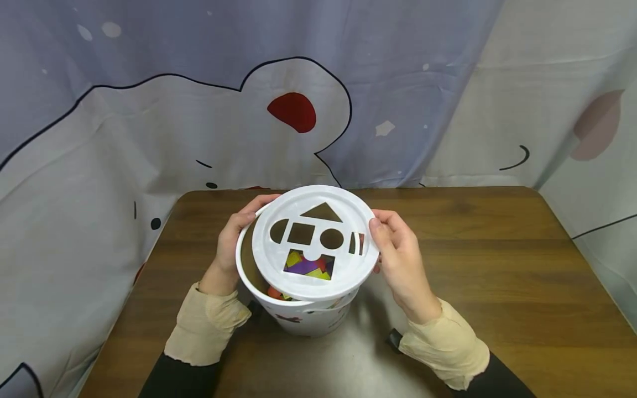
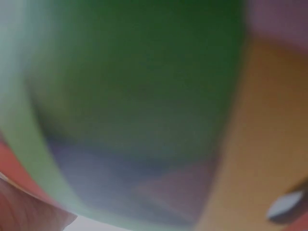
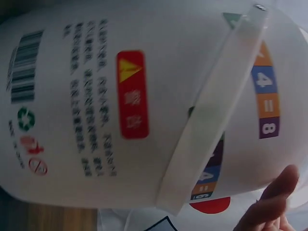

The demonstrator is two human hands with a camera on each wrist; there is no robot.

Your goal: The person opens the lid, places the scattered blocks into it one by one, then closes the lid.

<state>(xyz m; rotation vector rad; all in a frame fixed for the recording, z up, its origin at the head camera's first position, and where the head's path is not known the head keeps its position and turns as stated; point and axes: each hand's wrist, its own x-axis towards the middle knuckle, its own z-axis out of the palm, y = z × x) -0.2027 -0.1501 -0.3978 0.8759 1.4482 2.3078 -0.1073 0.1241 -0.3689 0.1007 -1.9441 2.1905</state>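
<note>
A white bucket (image 1: 313,326) stands on the table, with colourful blocks (image 1: 275,293) showing inside. Its white lid (image 1: 271,262), pierced with shaped holes, lies tilted and off-centre over the mouth, leaving a gap at the left. My left hand (image 1: 230,243) grips the bucket's rim from the left side. At the lid's right edge, my right hand (image 1: 404,260) pinches it, thumb on top. The left wrist view is filled by blurred, coloured printing. In the right wrist view, the bucket's printed side and white handle (image 3: 207,120) appear beside my fingers (image 3: 272,204).
The brown wooden table (image 1: 497,265) reaches back to a patterned curtain (image 1: 199,132) hanging behind and to the left. Beige wraps (image 1: 443,342) cover both wrists, over dark sleeves.
</note>
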